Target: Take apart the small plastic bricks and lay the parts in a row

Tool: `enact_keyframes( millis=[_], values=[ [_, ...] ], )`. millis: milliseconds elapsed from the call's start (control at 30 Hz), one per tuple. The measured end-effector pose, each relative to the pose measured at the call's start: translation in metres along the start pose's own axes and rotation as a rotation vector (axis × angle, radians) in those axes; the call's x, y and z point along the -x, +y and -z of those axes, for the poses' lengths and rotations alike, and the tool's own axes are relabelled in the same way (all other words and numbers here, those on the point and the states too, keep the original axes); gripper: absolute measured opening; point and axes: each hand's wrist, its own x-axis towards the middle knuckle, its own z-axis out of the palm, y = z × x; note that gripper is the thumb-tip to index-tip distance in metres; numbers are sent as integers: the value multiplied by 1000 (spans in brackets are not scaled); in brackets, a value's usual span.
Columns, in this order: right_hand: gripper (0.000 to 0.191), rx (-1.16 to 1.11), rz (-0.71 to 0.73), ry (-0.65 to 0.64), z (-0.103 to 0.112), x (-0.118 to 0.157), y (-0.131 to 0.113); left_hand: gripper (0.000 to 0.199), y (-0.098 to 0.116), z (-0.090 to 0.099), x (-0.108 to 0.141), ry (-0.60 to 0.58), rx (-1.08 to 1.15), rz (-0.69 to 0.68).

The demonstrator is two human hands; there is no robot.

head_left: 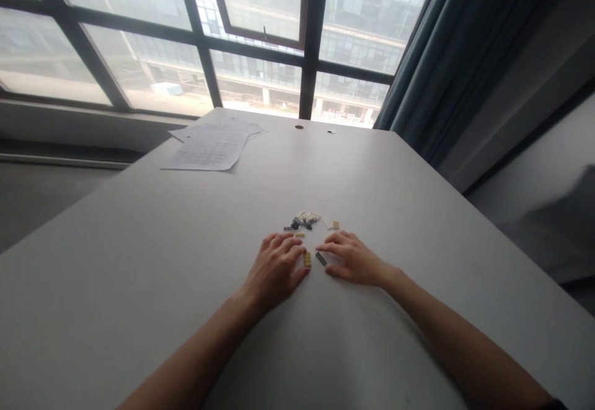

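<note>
My left hand rests on the white table, its thumb and index finger at the two ends of a yellow studded brick. To the right, my right hand has its fingers apart beside a dark grey flat piece, which lies between thumb and index finger. A small yellow piece lies just beyond my left fingertips. Farther out is a pile of cream pieces with dark grey pieces at its near left side. Another yellow piece lies past my right fingers.
Printed papers lie at the far left of the white table. Two round holes are near its far edge. Beyond stand a large framed window and, at the right, a dark blue curtain.
</note>
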Motion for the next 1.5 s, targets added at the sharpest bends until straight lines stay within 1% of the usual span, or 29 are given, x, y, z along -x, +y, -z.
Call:
enact_keyframes(
  millis=[67,167,233,300,367,433,467,533,633,900,1333,1500],
  values=[
    [35,-70,-29,-7,-2,-2,0,25,0,0,0,2,-2,0],
    [25,-332,-133,25,-7,-5,1,24,1,2,0,-3,-2,2],
    [23,-506,-193,51,-8,-6,0,24,1,2,0,-3,1,2],
    [25,-575,-209,77,-8,-5,0,23,1,2,0,-4,-1,1],
    [22,-518,-217,120,-9,-5,-1,22,1,2,0,-5,-4,0],
    [21,-363,-216,170,-12,-5,-3,21,1,2,0,-4,-6,-3],
    [24,-277,-209,188,-14,-5,-3,21,1,1,0,-2,-8,-3],
    [31,-146,-184,193,-19,-7,-5,20,0,1,0,1,-15,-1],
    [33,-69,-167,178,-26,-11,-8,21,1,1,1,1,-24,6],
    [31,-28,-154,184,-33,-21,-13,20,0,5,0,10,-27,18],
    [30,-39,-141,231,-37,-21,-13,21,-2,3,0,30,-14,28],
    [37,-46,-145,242,-36,-20,-13,26,-2,3,1,33,-11,27]
  ],
)
